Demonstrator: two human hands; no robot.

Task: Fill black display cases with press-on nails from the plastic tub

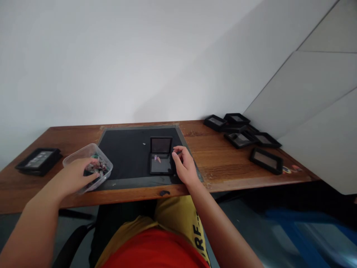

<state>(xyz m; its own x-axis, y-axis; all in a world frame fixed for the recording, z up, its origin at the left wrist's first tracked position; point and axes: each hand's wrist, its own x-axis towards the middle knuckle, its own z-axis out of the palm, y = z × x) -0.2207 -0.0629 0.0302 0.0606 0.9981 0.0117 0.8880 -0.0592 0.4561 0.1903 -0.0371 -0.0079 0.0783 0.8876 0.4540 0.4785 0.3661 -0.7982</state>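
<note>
My left hand point(83, 172) reaches into a clear plastic tub point(76, 152) at the left, fingers apart over a pile of small grey, green and reddish pieces point(102, 165). Whether the fingertips grip a piece cannot be made out. In the middle, on a black mat point(126, 149), stands a small black case point(161, 167) with its lid raised at the back. Two small pinkish pieces point(158, 159) lie inside it. My right hand point(184, 163) rests at the case's right side, fingers loosely curled, with thumb and forefinger apart and nothing seen between them.
Black cases with clear windows point(40, 160) are stacked at the table's left end. Several more black cases point(241, 139) lie at the back right, with one point(267, 160) nearer the front. A white wall point(125, 63) borders the wooden table point(220, 163). A tiny pale scrap point(144, 143) lies on the mat.
</note>
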